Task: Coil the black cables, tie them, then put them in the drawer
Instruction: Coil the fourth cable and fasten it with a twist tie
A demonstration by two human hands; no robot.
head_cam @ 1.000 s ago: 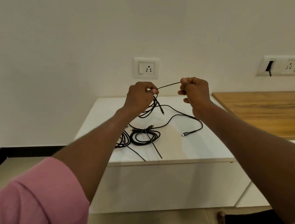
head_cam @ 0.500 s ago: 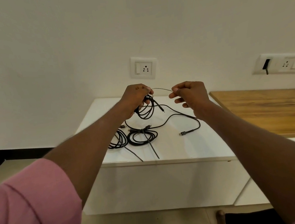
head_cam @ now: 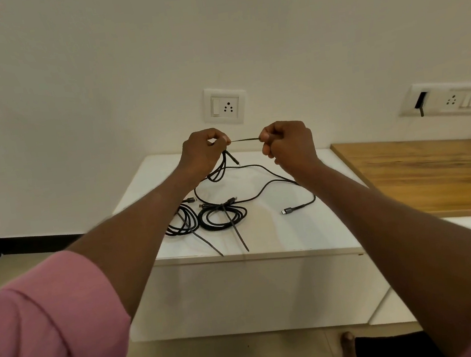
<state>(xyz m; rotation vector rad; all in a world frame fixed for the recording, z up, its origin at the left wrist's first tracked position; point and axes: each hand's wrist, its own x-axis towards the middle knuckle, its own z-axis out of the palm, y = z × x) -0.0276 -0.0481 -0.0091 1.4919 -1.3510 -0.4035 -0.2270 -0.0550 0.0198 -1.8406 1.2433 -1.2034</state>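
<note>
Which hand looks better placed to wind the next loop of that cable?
Probably the right hand. It pinches the free stretch of the cable, which trails off to a loose plug on the white cabinet. The left hand already grips the hanging loops.

Counted three black cables total: two tied coils, the left coil (head_cam: 181,222) and the right coil (head_cam: 222,217), sat on the white cabinet (head_cam: 267,233), plus one loose cable (head_cam: 260,194) being worked on. Two hands were up, left hand (head_cam: 202,155) and right hand (head_cam: 289,145). Two socket plates on the wall: single socket (head_cam: 225,106), wide switchboard (head_cam: 450,99).
</note>
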